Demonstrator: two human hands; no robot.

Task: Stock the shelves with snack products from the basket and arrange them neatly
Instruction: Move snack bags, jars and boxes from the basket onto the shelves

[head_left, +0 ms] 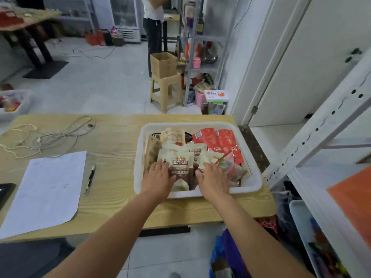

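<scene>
Wooden table (112, 137), one white basket (200, 125) at its right end beside white shelving (325, 125): at least three red packets (208, 139), about four beige-brown packets (197, 151), more hidden beneath. Left hand (158, 177) and right hand (212, 177) flank the front packet (176, 163), fingers straight, touching, unclenched. Judged light, slippery, crushable; best pinched by sealed edges.
</scene>
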